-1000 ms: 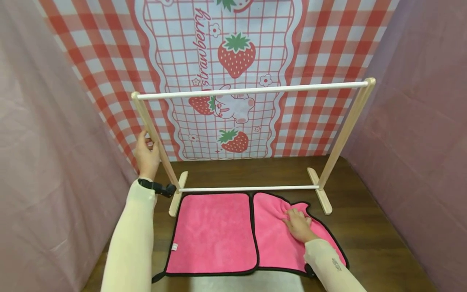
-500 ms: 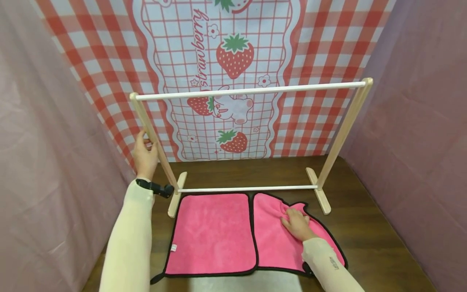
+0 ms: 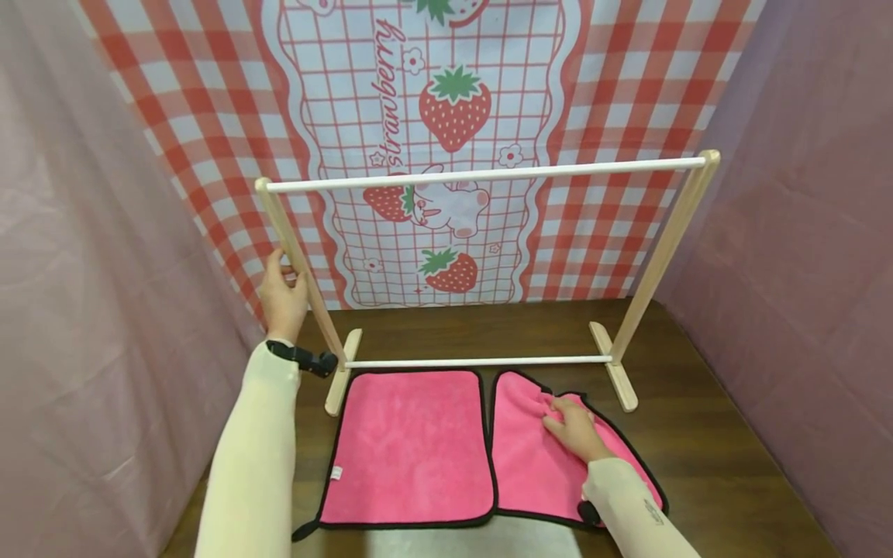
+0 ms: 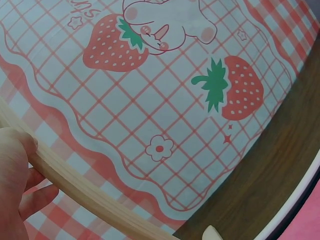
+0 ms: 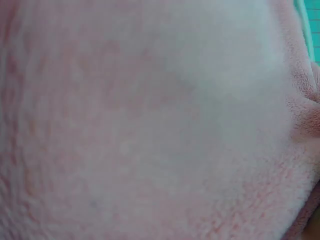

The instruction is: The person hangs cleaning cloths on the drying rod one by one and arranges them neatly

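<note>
A wooden rack with white crossbars stands upright on the table. My left hand holds its left post, thumb and fingers about the wood; the left wrist view shows this post too. A pink towel with black edging lies flat in front of the rack. To its right is a second pink towel, its top edge bunched where my right hand pinches it. Blurred pink cloth fills most of the right wrist view.
Behind the rack hangs a red-and-white checked strawberry cloth. Pink curtains close in both sides. The rack's wooden feet stand on the dark wooden table. A pale surface shows at the near edge.
The right towel's upper left corner has pulled slightly away from the left towel, opening a narrow gap. My right hand has shifted slightly and gathers the cloth. The left hand stays on the post.
</note>
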{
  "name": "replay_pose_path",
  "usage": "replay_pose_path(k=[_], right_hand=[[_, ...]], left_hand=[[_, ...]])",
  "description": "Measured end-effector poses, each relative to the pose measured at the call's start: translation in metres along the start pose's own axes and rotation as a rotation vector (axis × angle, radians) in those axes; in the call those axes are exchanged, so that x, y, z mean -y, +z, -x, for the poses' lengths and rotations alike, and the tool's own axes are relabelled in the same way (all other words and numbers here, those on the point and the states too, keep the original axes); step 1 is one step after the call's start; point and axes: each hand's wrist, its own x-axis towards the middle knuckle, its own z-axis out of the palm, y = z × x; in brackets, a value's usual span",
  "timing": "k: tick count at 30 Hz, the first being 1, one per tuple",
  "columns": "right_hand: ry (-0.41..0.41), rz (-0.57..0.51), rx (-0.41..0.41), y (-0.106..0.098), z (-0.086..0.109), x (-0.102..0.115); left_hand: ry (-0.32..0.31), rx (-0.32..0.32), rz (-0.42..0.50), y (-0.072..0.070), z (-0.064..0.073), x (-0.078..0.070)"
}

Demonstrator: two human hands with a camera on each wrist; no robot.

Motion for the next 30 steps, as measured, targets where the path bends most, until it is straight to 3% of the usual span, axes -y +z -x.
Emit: replay_pose_path(k=[6,13,30], right_hand=[[-0.129,-0.016,-0.138,-0.008,-0.004,0.011],[-0.214,-0.020,-0.264,-0.017,-0.009,0.022],[-0.427,-0.062,-0.444,-0.065,-0.042,0.067]], left_hand=[[-0.001,0.002,0.009,-0.001,0.000,-0.002],[0.010,-0.005,0.019,-0.001,0.000,-0.002],[0.005,-0.010,0.019,-0.001,0.001,0.000]])
